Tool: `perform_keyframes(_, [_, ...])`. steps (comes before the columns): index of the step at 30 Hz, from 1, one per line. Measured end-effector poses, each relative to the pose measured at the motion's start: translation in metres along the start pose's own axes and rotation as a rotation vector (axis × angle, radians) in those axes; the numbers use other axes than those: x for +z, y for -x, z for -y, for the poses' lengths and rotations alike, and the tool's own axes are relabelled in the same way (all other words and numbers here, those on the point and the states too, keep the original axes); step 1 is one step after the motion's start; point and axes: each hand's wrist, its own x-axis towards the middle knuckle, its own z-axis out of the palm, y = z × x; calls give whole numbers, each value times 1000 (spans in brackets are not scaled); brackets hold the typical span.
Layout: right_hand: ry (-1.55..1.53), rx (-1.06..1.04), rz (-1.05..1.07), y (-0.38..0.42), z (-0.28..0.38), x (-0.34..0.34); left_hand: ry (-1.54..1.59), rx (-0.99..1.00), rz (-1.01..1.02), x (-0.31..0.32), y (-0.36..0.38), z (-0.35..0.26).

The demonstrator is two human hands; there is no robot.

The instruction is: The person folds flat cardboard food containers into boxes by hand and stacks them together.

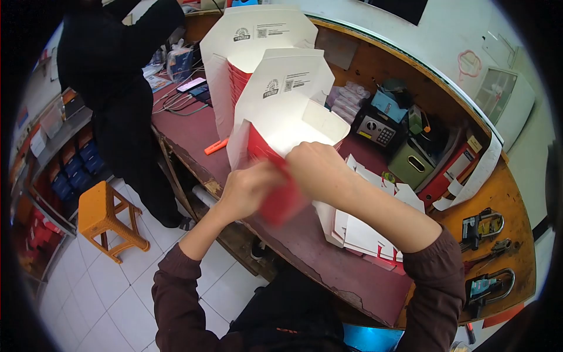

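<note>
Both hands are at the near side of an open white-and-red carton (284,108) with printed text inside its raised lid. My left hand (249,188) is closed on a red carton flap (280,202), which is blurred by motion. Just right of it, my right hand (314,170) is bent into a fist at the carton's front edge; its fingertips are hidden. Behind stands a stack of nested cartons (255,41). Flat unfolded cartons (363,226) lie to the right, under my right forearm.
On the desk (352,278) are an orange marker (216,146), phones (192,85) with cables, a small safe (377,127), a green box file (411,164) and padlocks (489,286). A person in black (117,88) stands at left, near an orange stool (108,217).
</note>
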Motion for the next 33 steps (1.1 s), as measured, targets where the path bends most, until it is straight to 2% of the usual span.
perform_keyframes(6, [93,-9,-65,3,1,14,9,-4,-14,3,3,6])
perform_keyframes(8, [4,-25,187,-2,-1,-1,-5,9,-9,0,1,-2])
perform_keyframes(11, [-111,-81,235,-32,-20,1,-73,20,-50,2,-1,-19])
perform_keyframes(12, [-180,64,139,-38,-16,4,-124,21,-14,3,-1,-21])
perform_keyframes(15, [-48,75,31,-43,-5,14,-240,39,57,3,2,-16])
perform_keyframes(18, [15,63,18,-36,1,2,-628,-19,29,3,10,11])
perform_keyframes(22, [118,117,35,-34,19,1,-701,-106,17,19,15,26])
perform_keyframes(24, [93,106,66,-46,17,20,-702,-137,-70,27,18,38])
perform_keyframes(27, [-17,66,87,-54,-14,20,-728,-1,-110,15,6,24])
perform_keyframes(29, [-601,169,618,-56,-44,0,-704,14,-127,16,7,18])
perform_keyframes(31, [-424,144,241,-60,-85,7,-646,-17,-330,25,8,16])
perform_keyframes(33, [-26,450,-169,-59,-115,16,-514,52,-354,32,9,9])
